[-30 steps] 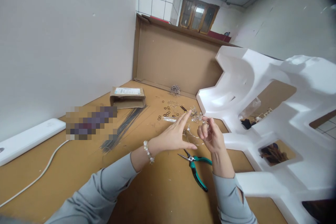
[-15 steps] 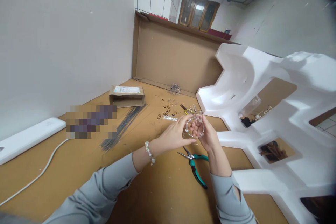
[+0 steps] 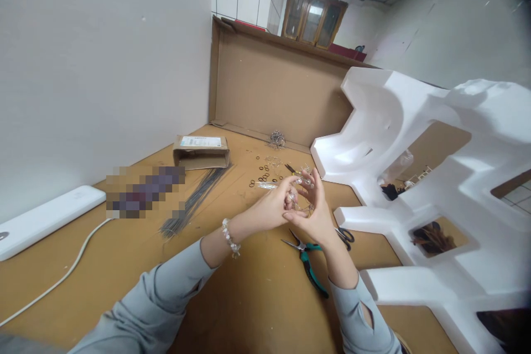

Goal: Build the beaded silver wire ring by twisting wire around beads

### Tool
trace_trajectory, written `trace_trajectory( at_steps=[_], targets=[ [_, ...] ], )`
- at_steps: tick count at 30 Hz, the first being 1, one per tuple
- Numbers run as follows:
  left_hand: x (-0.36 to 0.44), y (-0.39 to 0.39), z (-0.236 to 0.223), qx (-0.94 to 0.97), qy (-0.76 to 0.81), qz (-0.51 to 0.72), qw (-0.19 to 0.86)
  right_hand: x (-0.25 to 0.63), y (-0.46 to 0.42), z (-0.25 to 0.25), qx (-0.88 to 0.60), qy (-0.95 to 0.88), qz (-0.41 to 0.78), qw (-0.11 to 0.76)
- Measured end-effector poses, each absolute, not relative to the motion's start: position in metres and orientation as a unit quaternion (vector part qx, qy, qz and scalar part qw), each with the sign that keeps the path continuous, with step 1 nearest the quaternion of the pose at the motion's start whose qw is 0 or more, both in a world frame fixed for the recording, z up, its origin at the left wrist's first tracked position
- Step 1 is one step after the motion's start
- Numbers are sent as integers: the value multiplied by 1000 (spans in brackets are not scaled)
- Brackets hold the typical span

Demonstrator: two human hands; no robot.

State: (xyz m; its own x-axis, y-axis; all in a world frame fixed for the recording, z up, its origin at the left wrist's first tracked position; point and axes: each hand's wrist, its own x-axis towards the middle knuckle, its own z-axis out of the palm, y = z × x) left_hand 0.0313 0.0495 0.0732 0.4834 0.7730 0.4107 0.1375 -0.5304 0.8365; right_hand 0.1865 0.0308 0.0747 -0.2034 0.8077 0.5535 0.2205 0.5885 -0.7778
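Note:
A ring of clear beads on thin wire is held between my two hands above the table. My left hand closes on its left side, the fingers curled inward and partly hidden. Round the right side, my right hand curves with thumb and fingers, covering some of the beads. Just below the hands lie needle-nose pliers with teal and black handles, jaws parted. Black-handled scissors show partly behind my right wrist. Beyond the fingers are a yellow-handled tool and several dark small rings.
A bundle of grey wires lies left of the hands, near a small open cardboard box. A long white device with a cable sits far left. White foam packing borders the right. A wire tangle rests at the back.
My hands have turned the beaded ring, so its round opening no longer faces me. The right hand has rotated and shifted slightly left, uncovering the scissors.

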Motion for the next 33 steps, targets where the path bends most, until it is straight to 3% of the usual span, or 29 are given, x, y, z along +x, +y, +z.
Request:
trace_trajectory(
  at_steps=[3,6,10,14,19,25,33],
  targets=[
    [31,39,82,806,281,416,315,182,28,73,-353,-688,300,559],
    [30,31,89,818,279,390,316,186,26,78,-351,-645,341,587],
    [29,26,93,836,306,340,304,201,30,88,-294,-551,517,586],
    [30,22,95,818,327,427,206,207,38,87,-241,-486,631,554],
    [37,17,92,804,317,499,71,203,41,80,-248,-449,657,553],
    [53,18,72,834,291,468,26,186,36,81,-271,-362,663,597],
    [47,37,62,863,243,442,-28,170,29,89,-280,-254,716,587]
  ],
)
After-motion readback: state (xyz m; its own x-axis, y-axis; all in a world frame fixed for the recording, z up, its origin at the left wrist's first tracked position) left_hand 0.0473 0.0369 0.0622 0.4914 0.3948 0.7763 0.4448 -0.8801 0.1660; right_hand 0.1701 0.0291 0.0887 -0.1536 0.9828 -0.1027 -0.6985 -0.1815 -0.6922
